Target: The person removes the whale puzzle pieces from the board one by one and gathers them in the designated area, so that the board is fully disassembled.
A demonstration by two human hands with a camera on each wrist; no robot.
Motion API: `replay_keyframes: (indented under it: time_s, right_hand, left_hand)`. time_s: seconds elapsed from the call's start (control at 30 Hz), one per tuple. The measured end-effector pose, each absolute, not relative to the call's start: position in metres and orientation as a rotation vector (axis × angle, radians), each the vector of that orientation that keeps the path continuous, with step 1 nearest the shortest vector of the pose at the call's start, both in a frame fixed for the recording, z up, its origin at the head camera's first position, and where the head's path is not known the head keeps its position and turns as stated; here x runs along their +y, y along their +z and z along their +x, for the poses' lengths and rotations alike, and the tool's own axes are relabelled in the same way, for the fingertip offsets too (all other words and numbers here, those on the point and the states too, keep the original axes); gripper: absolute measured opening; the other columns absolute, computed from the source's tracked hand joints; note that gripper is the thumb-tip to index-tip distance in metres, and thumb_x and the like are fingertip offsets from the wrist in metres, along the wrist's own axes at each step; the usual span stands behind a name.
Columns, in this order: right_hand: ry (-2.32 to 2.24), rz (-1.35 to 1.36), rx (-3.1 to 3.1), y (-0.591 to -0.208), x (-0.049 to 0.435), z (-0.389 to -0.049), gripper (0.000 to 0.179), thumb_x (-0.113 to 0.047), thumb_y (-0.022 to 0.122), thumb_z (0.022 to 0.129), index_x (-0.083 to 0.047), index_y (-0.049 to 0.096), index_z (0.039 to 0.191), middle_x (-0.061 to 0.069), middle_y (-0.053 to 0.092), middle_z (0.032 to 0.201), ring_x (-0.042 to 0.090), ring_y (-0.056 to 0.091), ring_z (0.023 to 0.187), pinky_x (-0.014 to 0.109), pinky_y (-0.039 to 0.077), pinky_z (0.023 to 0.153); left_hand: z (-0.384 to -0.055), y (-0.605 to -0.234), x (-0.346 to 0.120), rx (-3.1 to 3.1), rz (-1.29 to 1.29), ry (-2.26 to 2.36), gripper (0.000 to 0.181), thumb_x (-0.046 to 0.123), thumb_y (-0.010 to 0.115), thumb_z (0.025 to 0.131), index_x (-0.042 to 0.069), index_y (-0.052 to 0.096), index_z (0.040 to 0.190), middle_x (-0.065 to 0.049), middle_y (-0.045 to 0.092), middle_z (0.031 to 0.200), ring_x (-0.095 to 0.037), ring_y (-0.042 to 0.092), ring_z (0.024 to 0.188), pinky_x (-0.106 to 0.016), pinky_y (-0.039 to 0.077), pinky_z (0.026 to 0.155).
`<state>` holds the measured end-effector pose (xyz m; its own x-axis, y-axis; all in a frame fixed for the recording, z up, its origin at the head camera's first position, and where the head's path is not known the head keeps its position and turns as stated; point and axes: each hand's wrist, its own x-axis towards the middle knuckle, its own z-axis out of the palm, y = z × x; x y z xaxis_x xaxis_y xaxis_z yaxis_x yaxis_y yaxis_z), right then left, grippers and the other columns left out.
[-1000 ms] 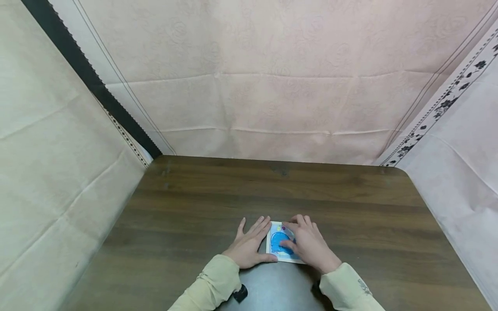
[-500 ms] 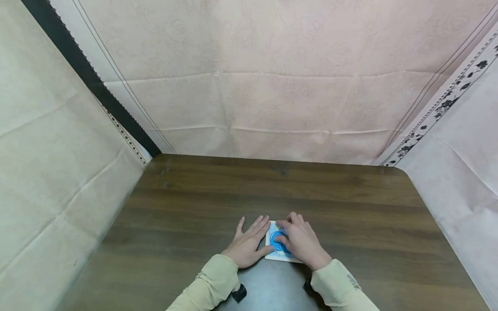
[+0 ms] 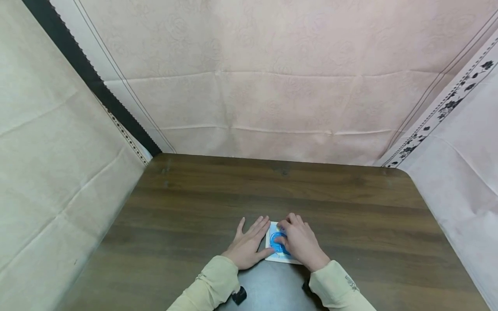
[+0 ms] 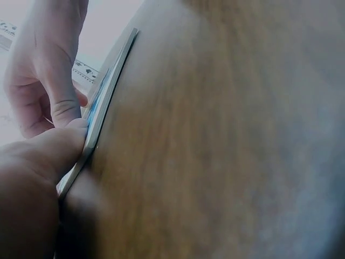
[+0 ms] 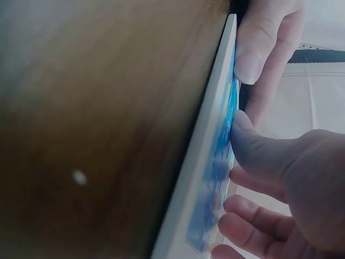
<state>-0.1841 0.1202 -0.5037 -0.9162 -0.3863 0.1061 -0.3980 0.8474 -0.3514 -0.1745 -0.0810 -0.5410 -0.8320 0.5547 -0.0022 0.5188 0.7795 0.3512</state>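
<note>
A small flat board (image 3: 272, 254) with a pale border and a blue picture lies on the table in front of me. The right wrist view shows the board (image 5: 200, 145) edge-on as a light-coloured slab. My left hand (image 3: 247, 247) lies spread at its left side, thumb over the lower left corner and fingers along the edge. Bent over the picture is my right hand (image 3: 302, 242), its thumb and index fingertips on the blue surface, a little apart. It covers the board's right part, and I cannot tell whether a piece is held between those fingertips.
The brown wood-grain table (image 3: 194, 194) stretches ahead to a back edge with rounded corners. Pale cloth (image 3: 272, 108) hangs behind it and on both sides. A grey surface (image 3: 272, 285) lies between my forearms.
My right hand has shifted slightly left across the picture over the last second, staying bent over it. My left hand keeps its place at the board's left edge.
</note>
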Motion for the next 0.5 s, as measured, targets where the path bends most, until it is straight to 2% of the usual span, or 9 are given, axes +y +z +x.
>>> replay_keyframes:
  time_s: [0.23,0.5]
  right_hand:
    - [0.566,0.633,-2.996,-0.505,0.1196,-0.1842,0.042,-0.037,0.081,0.077,-0.01,0.073,0.108,0.005,0.056,0.101,0.022,0.049,0.091,0.041,0.048,0.077]
    - [0.504,0.674,-2.996,-0.5013,0.1177,-0.1856,0.04,-0.035,0.081,0.077,-0.009,0.074,0.107,0.006,0.057,0.101,0.023,0.051,0.091,0.043,0.049,0.078]
  left_hand:
    - [-0.174,-0.541,-0.0803,2.86,0.85,0.502,0.083,0.064,0.041,0.095,0.013,0.019,0.157,0.0,0.01,0.163,-0.015,0.006,0.148,-0.061,-0.002,0.113]
    - [-0.1749,-0.5395,-0.0796,2.861,0.85,0.464,0.083,0.065,0.039,0.096,0.013,0.018,0.157,0.001,0.01,0.163,-0.014,0.006,0.148,-0.061,-0.001,0.113]
